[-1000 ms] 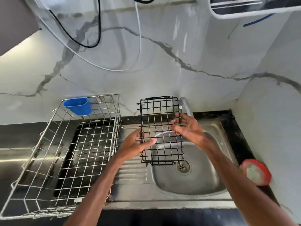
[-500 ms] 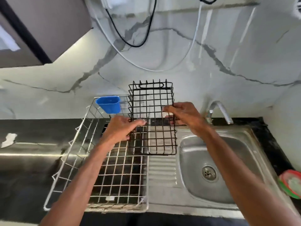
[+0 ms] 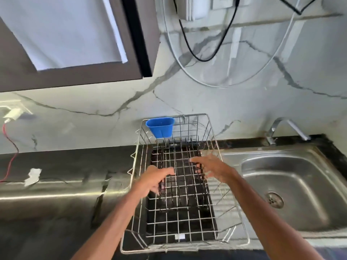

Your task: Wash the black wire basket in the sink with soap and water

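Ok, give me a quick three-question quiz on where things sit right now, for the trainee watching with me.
1. True or false: the black wire basket lies in the sink.
2. The blue cup hangs on: A) the far left corner of the wire dish rack; B) its near right corner; C) the sink's rim.
3. Fill in: the sink is on the rack's ____ side.
Key: 1 false, the basket lies inside the dish rack. 2 A. 3 right.
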`<act>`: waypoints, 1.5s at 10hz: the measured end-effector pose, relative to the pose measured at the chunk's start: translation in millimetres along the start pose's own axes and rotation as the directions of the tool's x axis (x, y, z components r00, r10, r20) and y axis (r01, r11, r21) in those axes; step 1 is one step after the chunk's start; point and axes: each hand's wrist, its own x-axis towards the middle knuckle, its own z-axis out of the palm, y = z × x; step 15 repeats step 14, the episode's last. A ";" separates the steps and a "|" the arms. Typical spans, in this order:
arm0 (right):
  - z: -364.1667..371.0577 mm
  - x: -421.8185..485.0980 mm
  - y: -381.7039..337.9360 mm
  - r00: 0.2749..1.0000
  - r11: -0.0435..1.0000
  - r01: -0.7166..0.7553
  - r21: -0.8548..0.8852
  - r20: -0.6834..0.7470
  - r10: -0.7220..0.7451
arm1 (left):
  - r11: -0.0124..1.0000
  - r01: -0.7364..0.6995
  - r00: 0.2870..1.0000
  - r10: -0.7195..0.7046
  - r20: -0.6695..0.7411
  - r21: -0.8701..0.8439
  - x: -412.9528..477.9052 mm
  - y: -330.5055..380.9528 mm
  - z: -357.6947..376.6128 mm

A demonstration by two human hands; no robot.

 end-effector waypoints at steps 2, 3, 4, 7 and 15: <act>32.1 24.2 22.1 0.974 0.976 -0.216 -0.010 -0.070 0.215 | 0.995 0.087 0.995 -0.088 0.034 0.056 44.2 -27.6 7.1; 40.7 38.1 27.5 0.970 0.971 -0.233 -0.045 -0.088 0.229 | 0.994 0.112 0.992 -0.112 0.050 0.004 54.6 -35.4 12.3; 46.7 48.9 35.6 0.965 0.967 -0.246 -0.071 -0.115 0.237 | 0.993 0.116 0.992 -0.115 0.061 -0.013 66.9 -43.9 17.2; 52.3 68.3 51.3 0.955 0.954 -0.260 -0.149 -0.188 0.231 | 0.979 0.040 0.999 -0.041 -0.001 0.200 80.7 -56.4 18.7; 74.9 8.4 49.8 0.910 0.966 -0.123 -0.228 -0.415 0.018 | 0.918 -0.245 0.934 0.309 -0.176 0.311 56.5 -63.7 11.7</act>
